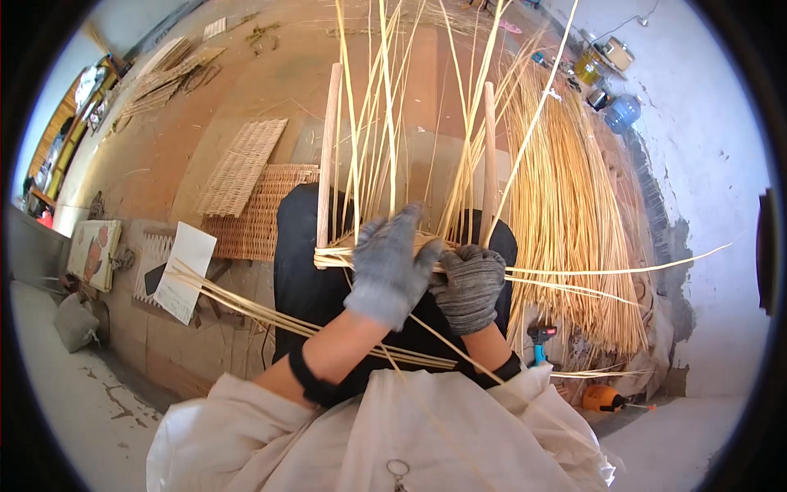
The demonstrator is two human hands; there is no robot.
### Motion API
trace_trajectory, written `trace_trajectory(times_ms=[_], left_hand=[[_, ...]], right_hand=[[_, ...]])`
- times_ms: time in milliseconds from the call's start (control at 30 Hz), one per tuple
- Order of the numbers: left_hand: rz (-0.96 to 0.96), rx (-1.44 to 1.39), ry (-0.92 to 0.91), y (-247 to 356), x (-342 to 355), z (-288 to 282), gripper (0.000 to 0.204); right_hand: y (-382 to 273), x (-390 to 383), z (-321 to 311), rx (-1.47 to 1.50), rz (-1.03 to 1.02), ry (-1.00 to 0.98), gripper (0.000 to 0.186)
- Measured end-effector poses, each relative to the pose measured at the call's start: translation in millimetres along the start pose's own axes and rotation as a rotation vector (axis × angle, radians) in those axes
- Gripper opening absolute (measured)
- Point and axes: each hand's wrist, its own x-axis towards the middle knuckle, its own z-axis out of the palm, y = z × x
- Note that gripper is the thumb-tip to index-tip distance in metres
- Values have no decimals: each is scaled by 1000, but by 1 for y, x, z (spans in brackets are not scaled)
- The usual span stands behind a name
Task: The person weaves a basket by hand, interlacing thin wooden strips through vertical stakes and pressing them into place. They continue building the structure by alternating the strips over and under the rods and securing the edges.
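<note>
A started wicker weave [332, 256] lies across my lap, between two upright wooden posts, a left one [329, 156] and a right one [490, 160]. Thin willow rods [388, 123] stand up out of it, away from me. My left hand [385, 266], in a grey knit glove, rests over the middle of the weave with its fingers stretched out. Beside it, my right hand [470, 287], gloved too, is closed around willow rods; their long ends [607, 271] stick out to the right. Its fingers hide the spot being gripped.
A big pile of loose willow rods [566, 213] lies to my right, with a blue-handled tool [539, 344] near it. Finished woven panels [246, 164] lie front left. More rods [238, 302] cross my left thigh beside a white sheet [187, 266]. An orange bottle [602, 398] lies near right.
</note>
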Motion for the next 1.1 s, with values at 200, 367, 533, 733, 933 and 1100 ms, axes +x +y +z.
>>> trace_trajectory(times_ms=[200, 367, 533, 733, 933, 1100], left_hand=[[-220, 84, -338, -17, 63, 41, 48], [-202, 84, -226, -21, 61, 35, 59], [-37, 75, -176, -12, 33, 36, 57], [74, -163, -405, -30, 25, 23, 47], [157, -212, -237, -21, 14, 32, 41], [-13, -133, -235, -17, 17, 42, 37]], right_hand=[[-14, 7, -3, -18, 39, -23, 42], [-7, -16, -33, 242, -45, 128, 33], [32, -40, -35, 1914, 1039, -107, 39], [7, -41, -59, 1174, 905, 167, 41], [68, 54, -75, 928, 442, 20, 25], [68, 139, -14, 300, 309, -408, 62]])
